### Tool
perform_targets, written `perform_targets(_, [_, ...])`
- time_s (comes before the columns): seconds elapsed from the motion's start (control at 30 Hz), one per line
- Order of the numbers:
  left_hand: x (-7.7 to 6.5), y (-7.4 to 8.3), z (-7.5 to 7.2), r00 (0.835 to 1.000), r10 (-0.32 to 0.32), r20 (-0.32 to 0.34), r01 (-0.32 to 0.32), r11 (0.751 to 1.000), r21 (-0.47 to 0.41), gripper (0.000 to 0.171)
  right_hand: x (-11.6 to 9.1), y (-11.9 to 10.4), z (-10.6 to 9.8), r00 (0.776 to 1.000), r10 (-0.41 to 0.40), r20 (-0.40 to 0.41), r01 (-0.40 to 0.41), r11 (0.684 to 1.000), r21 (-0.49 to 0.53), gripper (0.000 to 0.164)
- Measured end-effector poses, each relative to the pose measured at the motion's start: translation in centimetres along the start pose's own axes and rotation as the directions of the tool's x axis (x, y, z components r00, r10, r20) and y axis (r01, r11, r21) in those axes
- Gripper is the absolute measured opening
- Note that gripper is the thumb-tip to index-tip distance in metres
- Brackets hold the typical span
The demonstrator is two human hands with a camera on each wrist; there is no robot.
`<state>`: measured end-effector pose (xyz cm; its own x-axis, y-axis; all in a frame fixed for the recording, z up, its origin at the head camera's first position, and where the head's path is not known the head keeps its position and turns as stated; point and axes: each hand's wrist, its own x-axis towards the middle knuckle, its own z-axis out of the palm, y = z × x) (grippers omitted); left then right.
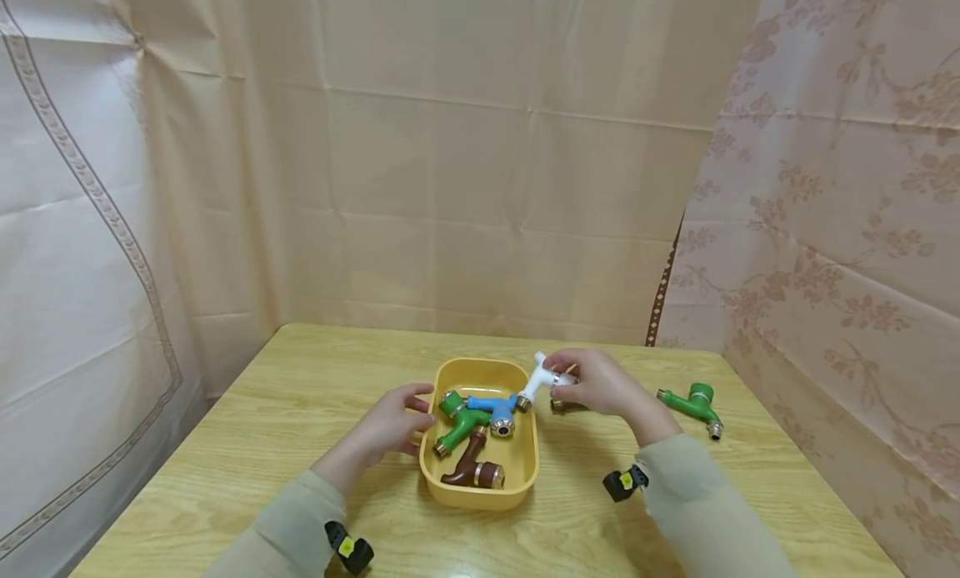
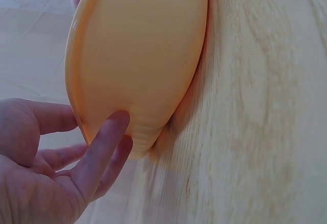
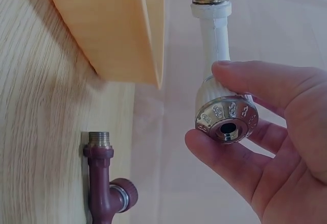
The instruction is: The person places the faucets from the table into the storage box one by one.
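My right hand [image 1: 596, 382] pinches a white tap [image 1: 536, 376], which overlaps the tub's right rim in the head view. In the right wrist view, its brass threaded end points up in the picture and the chrome ring sits between finger and thumb. My left hand [image 1: 390, 424] holds the left side of a yellow plastic tub [image 1: 480, 499], fingers at its rim and outer wall. Inside the tub lie a green tap [image 1: 456, 432], a blue tap [image 1: 495, 407] and a brown tap [image 1: 468, 461]. Another brown tap [image 3: 99, 183] lies on the table, mostly hidden by the right hand in the head view.
A second green tap [image 1: 692, 403] lies on the wooden table [image 1: 630, 553] to the right. Hanging cloths [image 1: 450, 186] stand behind the table and at both sides. Each sleeve carries a black strap with a small device.
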<state>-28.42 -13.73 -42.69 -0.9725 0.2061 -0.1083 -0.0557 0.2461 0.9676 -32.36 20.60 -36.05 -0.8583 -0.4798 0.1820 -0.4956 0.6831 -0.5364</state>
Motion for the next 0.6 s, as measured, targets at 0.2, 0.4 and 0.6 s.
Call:
perform_targets(0.2, [0.2,-0.3,0.0,1.000,0.001,-0.004,-0.001,1.000,0.001,0.059,0.6,-0.7,0.5,0.999,-0.010,0.045,0.006,0.996,0.094,0.033])
perform_targets(0.4, [0.2,-0.3,0.0,1.000,0.004,-0.004,-0.004,1.000,-0.005,0.059,1.0,-1.4,0.8,0.996,-0.044,0.076,0.038,0.996,0.086,0.032])
perform_targets(0.6, [0.2,-0.3,0.0,1.000,-0.003,0.003,0.003,1.000,-0.001,0.059,1.5,-2.1,1.2,0.992,-0.070,0.108,0.068,0.997,0.024,0.032])
